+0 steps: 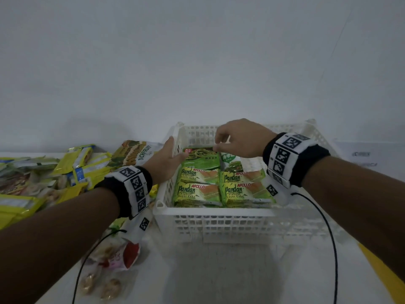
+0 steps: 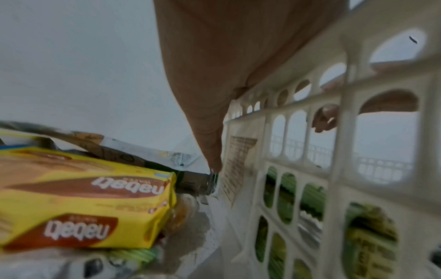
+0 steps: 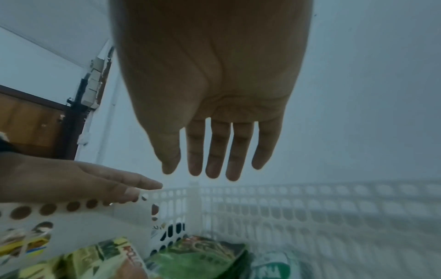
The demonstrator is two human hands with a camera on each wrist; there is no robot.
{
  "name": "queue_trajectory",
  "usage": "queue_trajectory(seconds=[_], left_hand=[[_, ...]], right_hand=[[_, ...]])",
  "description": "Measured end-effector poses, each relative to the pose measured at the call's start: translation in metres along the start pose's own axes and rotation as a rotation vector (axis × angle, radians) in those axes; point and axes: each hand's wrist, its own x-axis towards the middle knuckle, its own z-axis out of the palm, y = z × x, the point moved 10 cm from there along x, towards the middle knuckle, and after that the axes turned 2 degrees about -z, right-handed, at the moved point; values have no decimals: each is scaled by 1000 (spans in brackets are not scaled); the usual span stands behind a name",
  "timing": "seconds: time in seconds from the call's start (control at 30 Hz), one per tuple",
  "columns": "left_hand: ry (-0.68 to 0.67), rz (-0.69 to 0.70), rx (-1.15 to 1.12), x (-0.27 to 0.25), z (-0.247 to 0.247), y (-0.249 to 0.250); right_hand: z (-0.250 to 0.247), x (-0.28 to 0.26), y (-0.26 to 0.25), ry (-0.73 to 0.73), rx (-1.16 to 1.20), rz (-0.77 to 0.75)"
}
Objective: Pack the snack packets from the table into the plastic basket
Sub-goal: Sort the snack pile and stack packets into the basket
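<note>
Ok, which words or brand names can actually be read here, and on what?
"APOLLO Pandan Flavour Layer Cake": four green packets in the basket.
"JACKFRUIT": pouch on the table.
"nabati", upside down: yellow pack.
Print on the dark green packets and the paper: too blurred.

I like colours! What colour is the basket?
The plastic lattice basket is white, clearest in the head view.
</note>
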Motion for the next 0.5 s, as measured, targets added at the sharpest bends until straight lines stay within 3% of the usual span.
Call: queue_trajectory(seconds=[0.13, 0.4, 0.5], left_hand=[[78, -23, -36, -16, -32, -6], [172, 123, 455, -79, -116, -21], [184, 147, 514, -100, -137, -40]], right_hand=[[-20, 16, -31, 108, -18, -49], [-32, 36, -140, 167, -81, -176], [-30, 41, -188, 172, -109, -212]])
